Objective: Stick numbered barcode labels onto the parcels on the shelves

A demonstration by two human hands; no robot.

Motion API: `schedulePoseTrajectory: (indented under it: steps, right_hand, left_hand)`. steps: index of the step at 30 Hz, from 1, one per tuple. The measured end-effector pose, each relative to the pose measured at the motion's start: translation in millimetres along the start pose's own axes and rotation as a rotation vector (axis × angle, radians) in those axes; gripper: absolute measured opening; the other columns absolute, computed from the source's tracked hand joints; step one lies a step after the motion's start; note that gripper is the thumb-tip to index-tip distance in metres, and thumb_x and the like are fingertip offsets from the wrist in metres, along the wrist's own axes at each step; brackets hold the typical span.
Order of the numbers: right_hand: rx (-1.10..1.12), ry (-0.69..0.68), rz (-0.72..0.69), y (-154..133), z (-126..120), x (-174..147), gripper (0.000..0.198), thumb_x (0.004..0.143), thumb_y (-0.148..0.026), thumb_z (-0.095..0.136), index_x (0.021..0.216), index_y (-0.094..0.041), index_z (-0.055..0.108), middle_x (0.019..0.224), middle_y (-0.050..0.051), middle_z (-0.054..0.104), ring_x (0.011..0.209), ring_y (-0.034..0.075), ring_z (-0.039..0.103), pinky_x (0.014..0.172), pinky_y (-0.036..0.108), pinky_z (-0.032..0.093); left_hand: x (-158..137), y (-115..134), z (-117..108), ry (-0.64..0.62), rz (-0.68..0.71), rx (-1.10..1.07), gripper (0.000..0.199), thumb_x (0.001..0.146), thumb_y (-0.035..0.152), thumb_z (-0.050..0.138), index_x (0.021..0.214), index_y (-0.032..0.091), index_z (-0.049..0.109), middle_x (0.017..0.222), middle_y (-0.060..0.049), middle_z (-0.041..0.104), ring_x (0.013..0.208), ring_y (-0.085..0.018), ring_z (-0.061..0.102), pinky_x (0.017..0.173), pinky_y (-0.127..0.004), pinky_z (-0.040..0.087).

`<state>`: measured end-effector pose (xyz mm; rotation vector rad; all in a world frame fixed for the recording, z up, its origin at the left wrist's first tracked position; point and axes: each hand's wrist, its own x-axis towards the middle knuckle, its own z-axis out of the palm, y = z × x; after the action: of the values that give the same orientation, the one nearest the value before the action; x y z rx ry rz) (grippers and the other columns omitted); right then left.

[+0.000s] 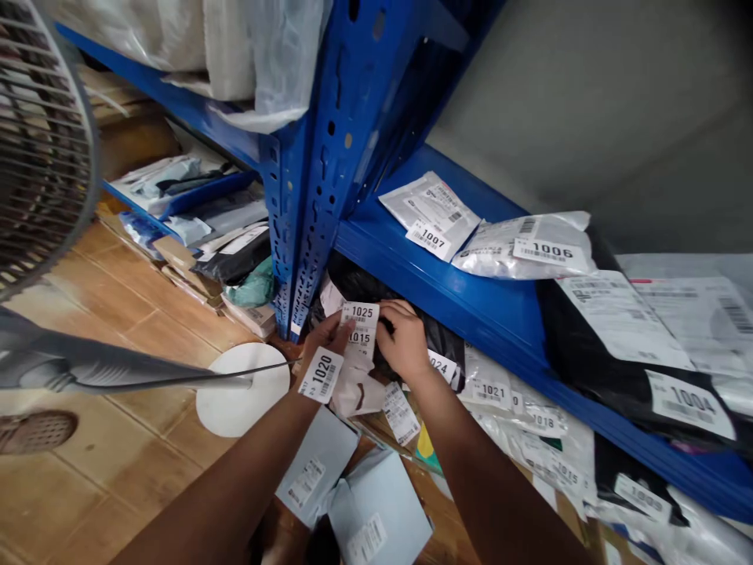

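Observation:
My left hand [322,339] grips a strip of white number labels [360,328], with 1025 and 1015 readable. A label reading 1020 [322,375] is stuck across the wrist of that hand. At the strip's right edge is my right hand [405,339], its fingers curled in over a black parcel [450,333]; what they pinch is hidden. Below the strip hangs a pale pink wrapped piece [358,388], and beside it lies a parcel with a white shipping label [401,413].
A blue metal shelf [447,263] holds bagged parcels numbered 1007 [432,235], 1006 [544,249] and 1004 [688,402]. More numbered bags [491,391] lie beneath. Light blue boxes [382,506] are below my arms. A fan [44,141] stands left, near a round white base [241,400].

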<state>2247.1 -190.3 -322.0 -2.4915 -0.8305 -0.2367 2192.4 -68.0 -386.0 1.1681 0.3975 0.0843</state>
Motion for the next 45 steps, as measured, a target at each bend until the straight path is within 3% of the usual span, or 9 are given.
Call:
schedulePoseTrajectory:
  steps: [3,7,21,29,31,33,36,39,45]
  right_hand:
    - [0.182,0.014,0.139,1.2,-0.6,6.3,0.022,0.086,-0.023,0.046,0.087,-0.021,0.068,0.09,0.007,0.072,0.09,0.023,0.064,0.086,0.039,0.05]
    - [0.29,0.025,0.299,5.7,5.9,11.5,0.024,0.077,-0.039,0.061,0.088,-0.019,0.065,0.085,0.007,0.07,0.083,0.024,0.065,0.085,0.04,0.049]
    - [0.3,0.235,0.41,9.5,26.7,16.7,0.018,0.069,-0.033,0.062,0.077,-0.018,0.066,0.076,0.008,0.071,0.07,0.023,0.065,0.076,0.041,0.052]
    - [0.142,0.294,0.395,4.4,27.5,9.4,0.016,0.072,-0.032,0.062,0.077,-0.018,0.068,0.075,0.007,0.072,0.07,0.023,0.065,0.075,0.038,0.05]
    - [0.102,0.315,0.361,7.3,28.5,8.5,0.017,0.074,-0.032,0.061,0.079,-0.017,0.068,0.076,0.008,0.073,0.071,0.023,0.065,0.075,0.037,0.051]
    - [0.056,0.333,0.302,9.8,29.5,6.7,0.017,0.076,-0.031,0.06,0.082,-0.017,0.068,0.077,0.008,0.073,0.072,0.022,0.066,0.076,0.036,0.051]
    - [-0.018,0.359,0.213,11.1,30.0,2.5,0.016,0.08,-0.028,0.058,0.086,-0.016,0.067,0.079,0.008,0.072,0.073,0.022,0.066,0.075,0.035,0.051]
    - [-0.088,0.389,0.159,10.5,29.6,-2.3,0.018,0.084,-0.028,0.055,0.091,-0.015,0.065,0.083,0.01,0.072,0.076,0.022,0.066,0.075,0.035,0.052]
    - [-0.167,0.392,0.107,10.7,29.3,-7.2,0.021,0.088,-0.032,0.053,0.092,-0.015,0.062,0.083,0.011,0.07,0.079,0.024,0.066,0.073,0.037,0.052]
  left_hand:
    - [6.9,-7.9,6.5,0.016,0.0,-0.026,0.04,0.072,0.055,0.06,0.089,0.02,0.067,0.078,-0.003,0.071,0.071,-0.019,0.064,0.064,-0.027,0.05]
    - [13.3,-15.0,11.3,0.031,0.009,0.008,0.038,0.073,0.056,0.059,0.079,0.019,0.063,0.068,-0.002,0.066,0.062,-0.016,0.059,0.057,-0.026,0.046]
    - [9.7,10.6,19.1,0.071,-0.088,0.522,0.04,0.083,0.053,0.045,0.075,0.018,0.063,0.07,-0.01,0.068,0.071,-0.025,0.065,0.057,-0.03,0.041]
    - [-10.1,43.1,-13.4,0.049,-0.042,0.913,0.051,0.084,0.06,0.038,0.065,0.021,0.064,0.057,-0.009,0.065,0.065,-0.027,0.065,0.054,-0.031,0.034]
    - [-3.2,45.3,-23.5,0.101,0.02,0.98,0.049,0.087,0.058,0.037,0.07,0.021,0.065,0.066,-0.007,0.068,0.07,-0.026,0.066,0.057,-0.031,0.039]
    - [8.0,42.8,-27.2,0.097,0.131,0.993,0.04,0.09,0.05,0.04,0.078,0.022,0.067,0.098,-0.007,0.071,0.085,-0.023,0.067,0.067,-0.03,0.045]
    - [23.1,32.3,-19.1,-0.062,0.208,0.993,0.03,0.09,0.042,0.047,0.089,0.021,0.068,0.145,-0.006,0.043,0.103,-0.022,0.064,0.08,-0.03,0.05]
    - [26.2,23.1,-5.5,-0.155,0.212,1.035,0.03,0.091,0.041,0.044,0.094,0.021,0.067,0.155,-0.006,0.025,0.1,-0.025,0.066,0.08,-0.036,0.053]
    - [19.3,24.3,0.9,-0.208,0.249,1.128,0.03,0.092,0.039,0.042,0.093,0.019,0.065,0.154,-0.009,0.026,0.089,-0.028,0.069,0.074,-0.04,0.056]
